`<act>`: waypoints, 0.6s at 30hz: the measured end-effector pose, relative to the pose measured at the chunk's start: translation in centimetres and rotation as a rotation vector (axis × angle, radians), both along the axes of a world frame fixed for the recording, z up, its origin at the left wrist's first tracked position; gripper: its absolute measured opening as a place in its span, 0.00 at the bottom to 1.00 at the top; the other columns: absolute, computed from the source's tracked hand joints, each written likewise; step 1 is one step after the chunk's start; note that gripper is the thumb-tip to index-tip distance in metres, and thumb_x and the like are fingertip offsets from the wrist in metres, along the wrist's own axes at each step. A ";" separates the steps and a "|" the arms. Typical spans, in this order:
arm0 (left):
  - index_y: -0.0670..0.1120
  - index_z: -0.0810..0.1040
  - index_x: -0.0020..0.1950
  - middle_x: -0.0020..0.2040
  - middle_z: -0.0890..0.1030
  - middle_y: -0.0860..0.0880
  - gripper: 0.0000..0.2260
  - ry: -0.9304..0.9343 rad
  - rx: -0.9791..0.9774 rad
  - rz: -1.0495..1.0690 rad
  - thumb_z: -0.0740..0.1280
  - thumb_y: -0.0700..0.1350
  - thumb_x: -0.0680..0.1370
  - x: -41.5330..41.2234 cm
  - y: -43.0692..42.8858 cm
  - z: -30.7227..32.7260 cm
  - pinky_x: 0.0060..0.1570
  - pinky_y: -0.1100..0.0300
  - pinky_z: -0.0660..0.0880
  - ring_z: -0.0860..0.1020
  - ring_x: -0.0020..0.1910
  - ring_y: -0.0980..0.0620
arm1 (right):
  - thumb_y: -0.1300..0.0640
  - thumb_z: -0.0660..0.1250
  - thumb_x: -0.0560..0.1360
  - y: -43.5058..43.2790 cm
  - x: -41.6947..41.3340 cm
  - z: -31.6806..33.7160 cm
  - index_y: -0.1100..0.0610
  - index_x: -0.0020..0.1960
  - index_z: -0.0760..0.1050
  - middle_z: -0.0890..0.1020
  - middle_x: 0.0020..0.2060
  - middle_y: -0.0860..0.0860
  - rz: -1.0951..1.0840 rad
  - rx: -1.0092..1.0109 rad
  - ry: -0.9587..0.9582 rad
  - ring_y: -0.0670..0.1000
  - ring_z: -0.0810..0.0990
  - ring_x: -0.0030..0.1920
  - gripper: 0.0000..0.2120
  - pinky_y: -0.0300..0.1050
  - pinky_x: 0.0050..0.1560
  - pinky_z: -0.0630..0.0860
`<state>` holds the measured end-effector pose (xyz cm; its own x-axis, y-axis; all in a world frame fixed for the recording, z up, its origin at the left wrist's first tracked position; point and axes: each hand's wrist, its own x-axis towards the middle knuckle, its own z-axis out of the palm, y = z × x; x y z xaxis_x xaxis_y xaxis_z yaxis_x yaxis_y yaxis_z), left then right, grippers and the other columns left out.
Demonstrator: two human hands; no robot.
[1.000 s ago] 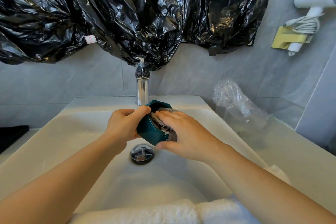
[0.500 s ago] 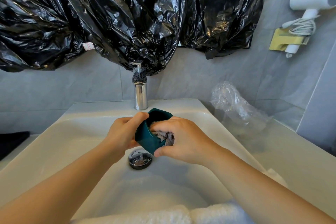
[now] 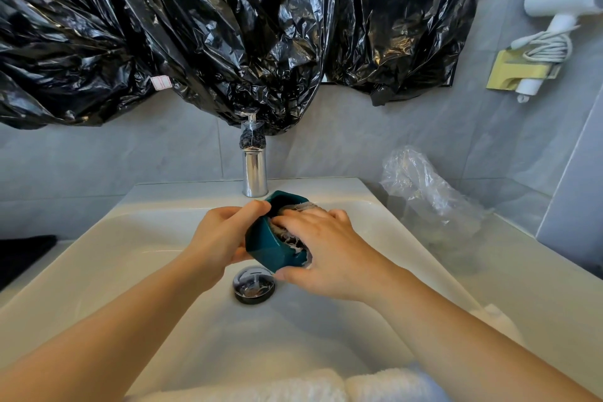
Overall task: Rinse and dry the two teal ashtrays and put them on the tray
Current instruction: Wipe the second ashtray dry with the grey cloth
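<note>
One teal ashtray (image 3: 274,248) is all I can see from here, held tipped on its side above the drain (image 3: 254,284) of the white sink (image 3: 130,238), its mouth turned toward the right hand. The left hand (image 3: 222,238) grips it, thumb hooked over the upper rim and fingers wrapped round the far side. The right hand (image 3: 329,251) has its fingers curled into the bowl, pinning a grey cloth (image 3: 301,206) against the inside, with the thumb tucked under the lower edge. No water runs from the faucet (image 3: 254,173), so I take this for the drying step on this piece (the second ashtray and the tray are both out of sight). Next, I'd guess, the cloth needs working round the inner walls and corners, then over the outside, the left hand turning the piece; it looks glazed and possibly wet, so a firm hold over the hard basin matters. A folded white towel (image 3: 391,385) lies at the near edge.
</note>
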<state>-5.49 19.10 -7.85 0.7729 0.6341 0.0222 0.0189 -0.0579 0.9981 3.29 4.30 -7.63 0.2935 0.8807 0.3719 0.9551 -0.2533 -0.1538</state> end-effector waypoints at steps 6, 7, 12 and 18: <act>0.40 0.80 0.52 0.47 0.84 0.39 0.15 0.012 0.009 -0.039 0.68 0.51 0.75 0.0 -0.1 0.0 0.47 0.50 0.82 0.84 0.47 0.42 | 0.46 0.72 0.70 -0.2 0.4 -0.1 0.46 0.68 0.69 0.72 0.66 0.41 0.059 -0.005 0.075 0.45 0.62 0.69 0.28 0.50 0.67 0.57; 0.41 0.80 0.53 0.48 0.84 0.39 0.15 0.009 0.001 -0.042 0.68 0.51 0.76 0.0 0.0 0.1 0.48 0.50 0.82 0.84 0.48 0.42 | 0.47 0.72 0.70 -0.1 0.3 -0.1 0.46 0.68 0.69 0.73 0.66 0.41 0.069 0.009 0.055 0.45 0.62 0.69 0.27 0.50 0.67 0.56; 0.40 0.79 0.54 0.48 0.84 0.39 0.15 -0.001 -0.029 -0.073 0.66 0.51 0.77 -0.3 -0.1 0.4 0.48 0.50 0.82 0.83 0.49 0.41 | 0.51 0.72 0.71 0.4 -0.5 0.0 0.48 0.62 0.75 0.76 0.61 0.39 0.133 0.052 -0.025 0.41 0.63 0.67 0.20 0.44 0.67 0.50; 0.40 0.79 0.54 0.49 0.84 0.39 0.15 -0.006 -0.071 -0.049 0.66 0.51 0.77 -0.2 -0.3 0.4 0.43 0.54 0.82 0.83 0.48 0.42 | 0.52 0.75 0.68 0.4 0.1 0.0 0.46 0.42 0.73 0.76 0.40 0.38 0.150 0.122 0.068 0.43 0.71 0.50 0.10 0.43 0.58 0.61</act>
